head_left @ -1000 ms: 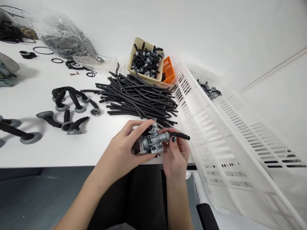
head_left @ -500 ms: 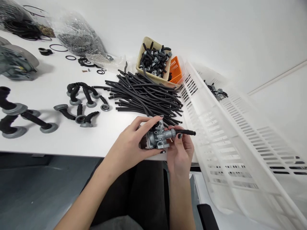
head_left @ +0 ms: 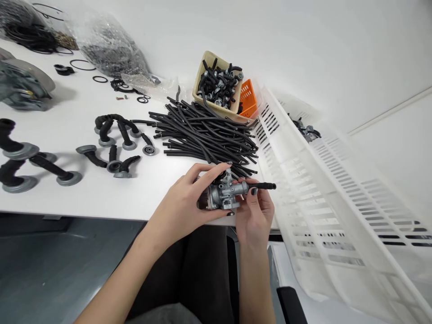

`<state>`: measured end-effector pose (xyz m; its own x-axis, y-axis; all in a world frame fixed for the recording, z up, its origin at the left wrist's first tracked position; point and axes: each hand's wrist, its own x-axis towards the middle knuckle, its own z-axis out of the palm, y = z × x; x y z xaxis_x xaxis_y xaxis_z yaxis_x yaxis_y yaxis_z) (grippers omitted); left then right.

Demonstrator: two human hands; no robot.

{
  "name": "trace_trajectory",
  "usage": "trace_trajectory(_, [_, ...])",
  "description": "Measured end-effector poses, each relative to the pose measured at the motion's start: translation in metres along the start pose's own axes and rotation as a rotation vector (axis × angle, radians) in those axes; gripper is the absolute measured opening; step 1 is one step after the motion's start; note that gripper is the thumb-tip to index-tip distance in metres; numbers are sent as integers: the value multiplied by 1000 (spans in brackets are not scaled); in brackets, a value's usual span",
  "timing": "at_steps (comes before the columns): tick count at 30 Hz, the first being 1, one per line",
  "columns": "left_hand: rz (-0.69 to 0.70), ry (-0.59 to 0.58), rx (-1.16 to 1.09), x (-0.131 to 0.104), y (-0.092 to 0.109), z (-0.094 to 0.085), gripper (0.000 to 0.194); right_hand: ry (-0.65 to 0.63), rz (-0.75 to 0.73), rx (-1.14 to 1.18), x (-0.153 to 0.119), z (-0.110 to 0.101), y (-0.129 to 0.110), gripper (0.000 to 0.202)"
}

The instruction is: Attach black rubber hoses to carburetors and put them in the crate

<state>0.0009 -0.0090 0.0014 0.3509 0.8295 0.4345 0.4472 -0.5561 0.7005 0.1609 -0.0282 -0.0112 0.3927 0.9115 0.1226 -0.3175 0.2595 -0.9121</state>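
Presently, both hands are busy with one metal body, which is held in the air over the near edge of the white table, to the left of the white basket. The left hand grasps it from the left side, with thumb below and index finger above. The right hand is closed around the right end: its thumb tip lies at the grey collar, just where the black rubber sleeve begins. Its other fingers go behind, so how strongly they press I cannot tell.

In my judgement, the left hand should serve as a firm clamp, so that the metal body does not turn together with the collar. The right hand would do well with thumb and fingers on the metal rather than on the sleeve, because rubber can probably bend or twist. It seems wise to keep the collar in straight line with its neck, and to use only small force, since a tilted one may sit badly. Also, some room should be left from the black hoses, which lie close on the far side.
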Motion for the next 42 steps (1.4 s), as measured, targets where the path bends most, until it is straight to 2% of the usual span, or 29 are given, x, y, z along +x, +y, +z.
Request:
trace_trajectory(17, [18,18,2,1,-1,1,71,-43,-5,11,2,-2,1,20])
trace_trajectory(30, [-6,13,-8,0,0,0,72,6,23,-26,2,-2,0,24])
trace_trajectory(39, [6,2,-20,0,-1,-1,74,-126,-42,24,2,-3,-1,9])
trace_trajectory(42, [-9,-9,-33,0,-1,-1,74,-100,-19,41,2,-3,-1,12])
